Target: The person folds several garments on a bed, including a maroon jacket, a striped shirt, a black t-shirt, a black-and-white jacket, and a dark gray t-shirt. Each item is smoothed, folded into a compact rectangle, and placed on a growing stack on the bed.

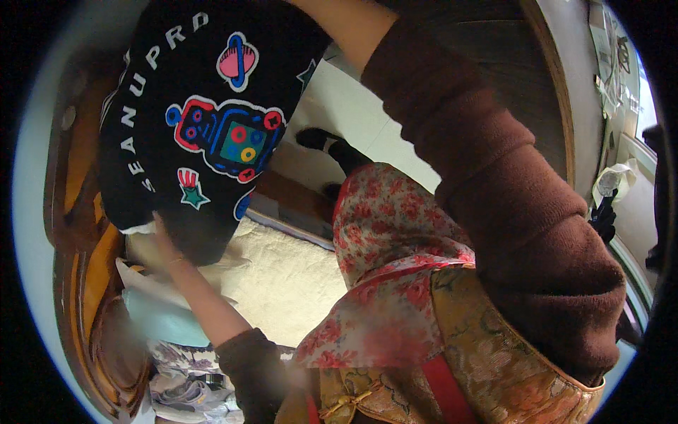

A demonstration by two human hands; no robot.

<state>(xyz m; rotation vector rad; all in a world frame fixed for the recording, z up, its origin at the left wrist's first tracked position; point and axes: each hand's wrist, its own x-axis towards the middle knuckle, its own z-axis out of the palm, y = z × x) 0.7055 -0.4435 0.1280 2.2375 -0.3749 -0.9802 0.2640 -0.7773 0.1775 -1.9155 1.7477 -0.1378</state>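
A black cloth item, perhaps a garment, hangs spread out on the left side of the view. It bears white lettering, a pink planet patch, a robot patch and a green star patch. My left hand pinches its lower edge, thumb on the printed face and the other fingers hidden behind; a strip of white shows beside them. From the upper right my right forearm, in a pushed-up brown sleeve, reaches to the top of the cloth, but the right hand is out of view past the frame's top edge.
Cream bedding lies below the cloth, with a pale teal pillow or cloth near a carved wooden headboard. Folded clothes are piled at the lower left. Pale floor shows around my dark shoe. A dark wooden surface is at upper right.
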